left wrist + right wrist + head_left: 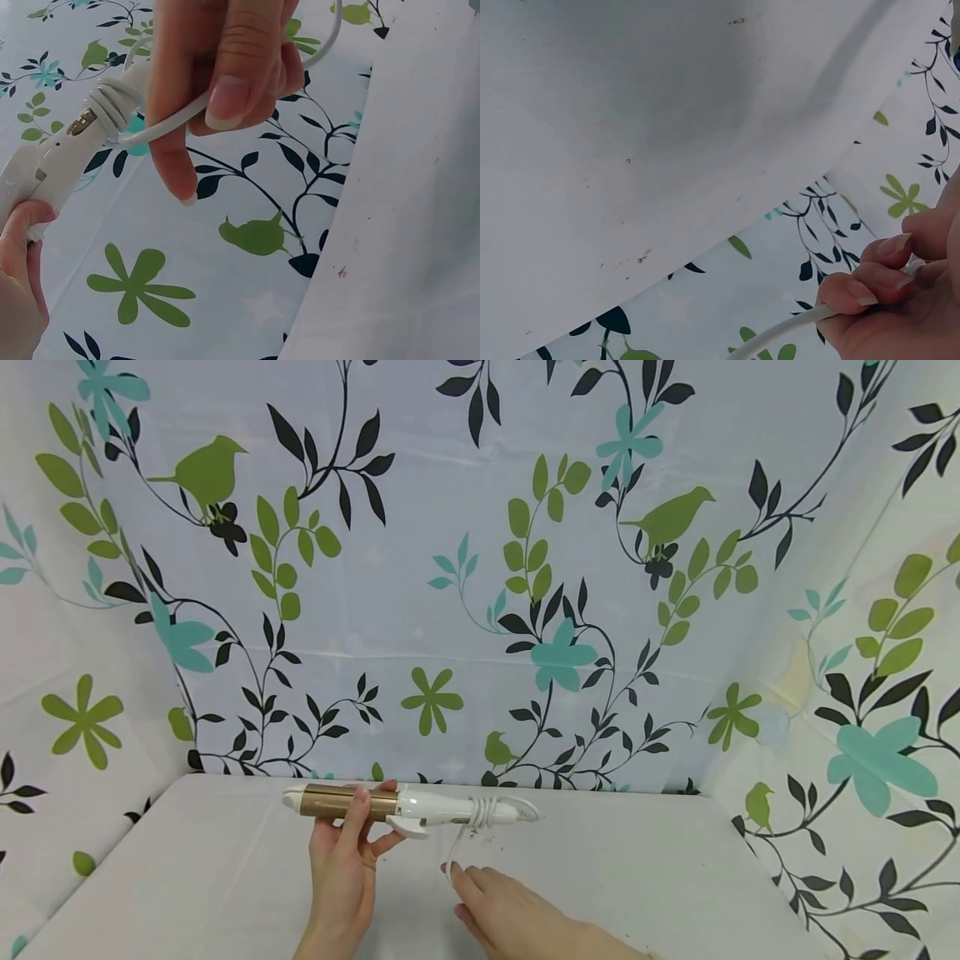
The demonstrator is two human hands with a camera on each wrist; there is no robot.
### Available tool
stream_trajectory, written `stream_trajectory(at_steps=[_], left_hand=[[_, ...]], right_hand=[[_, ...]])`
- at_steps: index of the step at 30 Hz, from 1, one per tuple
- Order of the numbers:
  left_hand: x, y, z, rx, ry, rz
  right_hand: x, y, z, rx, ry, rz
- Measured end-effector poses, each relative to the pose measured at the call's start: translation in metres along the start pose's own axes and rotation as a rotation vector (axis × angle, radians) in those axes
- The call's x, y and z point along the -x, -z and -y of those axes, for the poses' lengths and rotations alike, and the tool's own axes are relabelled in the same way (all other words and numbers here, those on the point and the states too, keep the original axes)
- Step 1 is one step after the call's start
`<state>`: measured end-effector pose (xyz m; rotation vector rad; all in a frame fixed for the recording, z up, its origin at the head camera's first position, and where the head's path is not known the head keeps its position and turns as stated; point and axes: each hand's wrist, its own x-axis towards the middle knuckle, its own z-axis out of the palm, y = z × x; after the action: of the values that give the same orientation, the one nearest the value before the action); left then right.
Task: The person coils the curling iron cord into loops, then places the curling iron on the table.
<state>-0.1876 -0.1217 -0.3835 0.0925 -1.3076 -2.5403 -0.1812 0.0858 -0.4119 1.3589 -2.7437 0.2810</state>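
Evidently, starting from the left, we have a curling iron (426, 807) held level above the white table (637, 868), its white tip leftmost, then the gold barrel (321, 802). Our left hand (345, 860) grips that barrel, with one finger reaching toward the white clamp lever (408, 828) that juts below. A firm, level hold should serve us well here, provided we avoid squeezing the lever and rocking the clamp. Farther right, several turns of the white power cord (482, 812) sit bunched round the handle, and a loop curves past its end. One strand drops from those turns to our right hand (510, 906), which pinches it below the handle. For working the cord round the handle, we would do best with light, even tension and roomy circles, taking one turn at a time, so that nothing tangles or kinks sharply where it leaves the handle's end.
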Motion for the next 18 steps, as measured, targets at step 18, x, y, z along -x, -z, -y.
stream_trajectory(at_steps=[18], left_hand=[[-0.001,0.001,-0.001,0.012,-0.043,0.025]], right_hand=[[0.004,0.037,0.017,0.188,0.222,-0.327]])
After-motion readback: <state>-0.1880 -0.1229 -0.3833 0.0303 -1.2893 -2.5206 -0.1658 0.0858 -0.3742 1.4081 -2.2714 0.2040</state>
